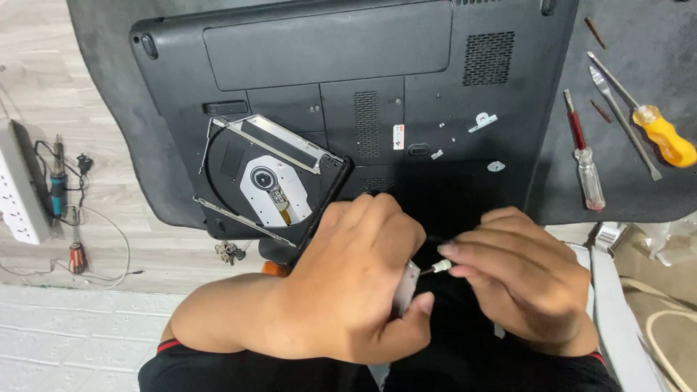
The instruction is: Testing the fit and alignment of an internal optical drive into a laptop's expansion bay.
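Head view: left hand [348, 290] pinches a metal bracket [405, 287], right hand [526, 276] pinches a screwdriver [438, 267], optical drive [268, 178] behind.

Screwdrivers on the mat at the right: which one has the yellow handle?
The outermost screwdriver, farthest right, with its thick yellow handle pointing toward the mat's edge. The one left of it has a red and clear handle.
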